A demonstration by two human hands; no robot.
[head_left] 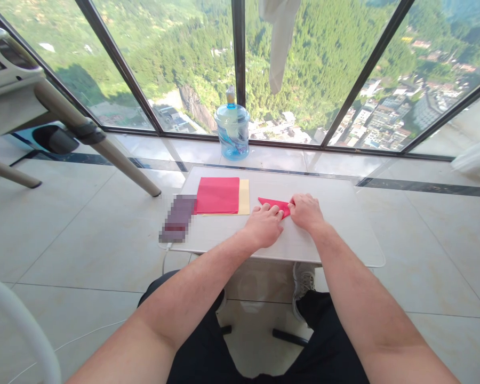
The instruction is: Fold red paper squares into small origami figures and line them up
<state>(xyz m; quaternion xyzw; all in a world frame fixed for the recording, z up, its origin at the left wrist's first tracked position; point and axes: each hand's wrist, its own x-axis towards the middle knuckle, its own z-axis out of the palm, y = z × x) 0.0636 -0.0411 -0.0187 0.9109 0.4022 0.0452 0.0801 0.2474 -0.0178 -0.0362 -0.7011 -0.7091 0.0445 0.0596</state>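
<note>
A small piece of red paper, folded into a narrow pointed shape, lies on the low white table. My left hand presses on its near edge with curled fingers, holding it against the tabletop. At the paper's right end, my right hand is closed on it with thumb and fingers together. Both hands hide parts of the folded paper. Left of them lies a stack of square red sheets, with a pale yellow sheet showing from under its right side.
A blurred-out phone-like object with a white cable lies at the table's left edge. Behind the table, a blue water jug stands by the windows. A beige metal leg slants down at the left.
</note>
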